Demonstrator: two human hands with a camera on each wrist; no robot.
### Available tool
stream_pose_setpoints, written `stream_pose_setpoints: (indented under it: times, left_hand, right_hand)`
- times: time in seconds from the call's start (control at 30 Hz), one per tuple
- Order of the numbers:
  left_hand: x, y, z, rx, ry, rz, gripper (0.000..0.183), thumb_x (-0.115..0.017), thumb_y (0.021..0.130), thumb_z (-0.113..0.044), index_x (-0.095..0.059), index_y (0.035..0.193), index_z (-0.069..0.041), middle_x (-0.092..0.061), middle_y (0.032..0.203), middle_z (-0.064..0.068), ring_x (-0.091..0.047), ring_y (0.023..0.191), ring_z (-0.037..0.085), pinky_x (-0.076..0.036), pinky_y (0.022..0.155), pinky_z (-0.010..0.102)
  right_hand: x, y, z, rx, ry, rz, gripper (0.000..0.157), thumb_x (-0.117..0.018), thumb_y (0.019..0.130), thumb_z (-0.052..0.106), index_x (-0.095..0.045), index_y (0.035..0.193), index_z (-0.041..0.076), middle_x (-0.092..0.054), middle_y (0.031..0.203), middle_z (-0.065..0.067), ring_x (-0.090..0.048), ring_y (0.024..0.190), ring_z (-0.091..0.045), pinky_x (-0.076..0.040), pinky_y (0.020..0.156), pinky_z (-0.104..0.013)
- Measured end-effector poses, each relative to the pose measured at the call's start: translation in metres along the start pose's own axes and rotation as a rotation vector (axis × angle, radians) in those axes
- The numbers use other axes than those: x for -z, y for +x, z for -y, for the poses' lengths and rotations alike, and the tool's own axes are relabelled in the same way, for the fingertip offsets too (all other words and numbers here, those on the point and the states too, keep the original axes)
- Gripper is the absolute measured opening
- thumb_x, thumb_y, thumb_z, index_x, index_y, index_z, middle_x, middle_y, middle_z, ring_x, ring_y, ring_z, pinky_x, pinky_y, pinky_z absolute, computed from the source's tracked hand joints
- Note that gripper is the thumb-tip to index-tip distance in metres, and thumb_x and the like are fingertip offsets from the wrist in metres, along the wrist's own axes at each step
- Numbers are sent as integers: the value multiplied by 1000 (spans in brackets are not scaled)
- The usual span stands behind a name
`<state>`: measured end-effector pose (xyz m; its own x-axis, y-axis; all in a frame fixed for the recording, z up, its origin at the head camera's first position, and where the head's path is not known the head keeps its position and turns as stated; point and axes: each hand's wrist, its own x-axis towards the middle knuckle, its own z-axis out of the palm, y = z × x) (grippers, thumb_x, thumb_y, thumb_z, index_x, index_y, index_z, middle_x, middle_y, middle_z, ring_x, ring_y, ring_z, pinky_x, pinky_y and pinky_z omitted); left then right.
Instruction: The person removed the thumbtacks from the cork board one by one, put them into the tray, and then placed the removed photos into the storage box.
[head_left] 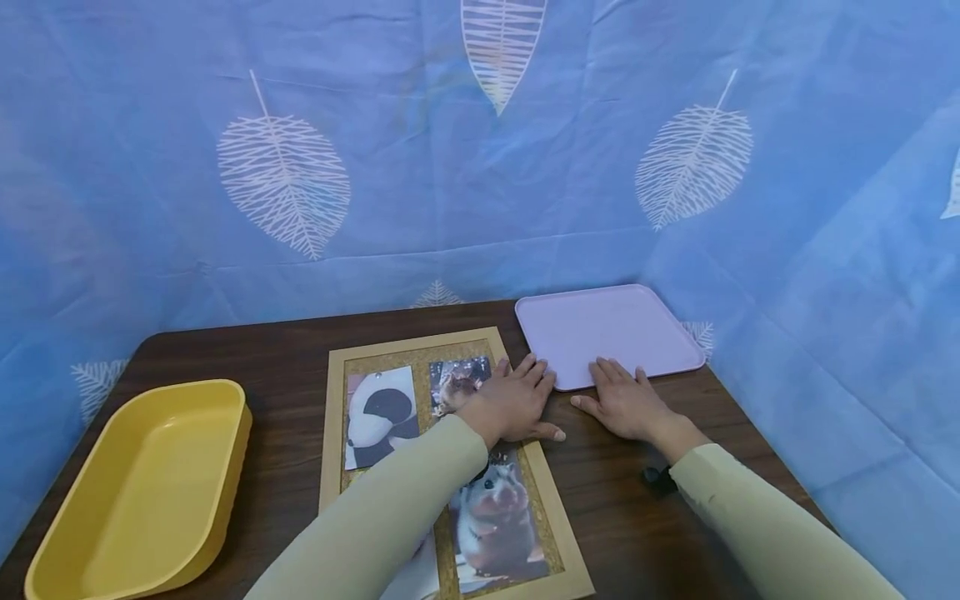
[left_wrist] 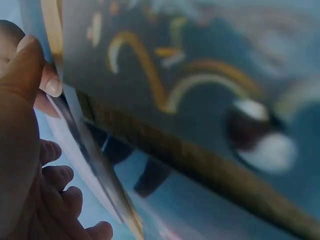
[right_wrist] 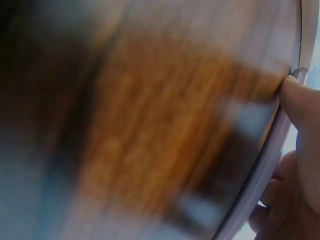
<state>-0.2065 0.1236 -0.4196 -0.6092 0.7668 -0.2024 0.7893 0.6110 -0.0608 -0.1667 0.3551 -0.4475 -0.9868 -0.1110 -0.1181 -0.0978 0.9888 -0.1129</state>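
Observation:
A lilac tray lies flat at the back right of the table. My left hand spreads over the right edge of a wood-framed cork board, its fingertips at the tray's near left corner. On the tray's near edge rest the fingers of my right hand, with the thumb out to the side. Pictures are on the cork: a panda-like one, a hamster, and others partly covered by my left arm. Close up, the left wrist view shows a blurred picture beside the hand.
A deep yellow tub stands on the left of the dark wooden table. Blue cloth with white leaf prints hangs behind the table and along its right side.

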Motion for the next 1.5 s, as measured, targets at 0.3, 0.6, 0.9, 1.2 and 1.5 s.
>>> stream_pose_setpoints:
  times: [0.3, 0.6, 0.9, 1.2, 1.5]
  left_hand:
    - [-7, 0, -9, 26, -30, 84, 85, -33, 105, -72, -20, 171, -18, -18, 177, -1, -11, 165, 19, -15, 133, 52]
    - [-10, -10, -28, -10, 11, 73, 87, -33, 102, -76, -23, 170, -22, -21, 177, -5, -14, 164, 14, -18, 132, 49]
    - [-11, -24, -46, -32, 31, 79, 91, -31, 99, -81, -24, 170, -25, -22, 176, -9, -15, 163, 11, -17, 133, 47]
    - [-11, -34, -54, -51, 28, 104, 92, -31, 96, -84, -22, 170, -29, -19, 176, -11, -12, 163, 9, -15, 133, 45]
    - [-11, -42, -51, -56, 4, 83, 89, -33, 98, -82, -27, 169, -29, -24, 175, -12, -16, 163, 8, -18, 133, 45]
  right_hand:
    - [-2, -4, 12, 18, -12, 24, 79, -49, 111, 48, -31, 160, -11, -27, 168, -32, -26, 156, -51, -18, 121, -77]
    - [10, -31, 13, 39, -31, 45, 82, -55, 107, 53, -42, 153, -14, -38, 161, -37, -38, 148, -55, -33, 113, -77]
    - [16, -53, 15, 43, -3, 66, 80, -60, 105, 50, -49, 147, -17, -45, 154, -39, -46, 142, -56, -41, 111, -70]
    - [23, -59, 16, 47, 35, 87, 78, -64, 103, 49, -55, 138, -21, -53, 144, -42, -54, 134, -56, -45, 110, -66]
    - [25, -56, 19, 31, 49, 124, 77, -63, 103, 49, -55, 138, -20, -55, 143, -41, -56, 132, -55, -46, 108, -65]
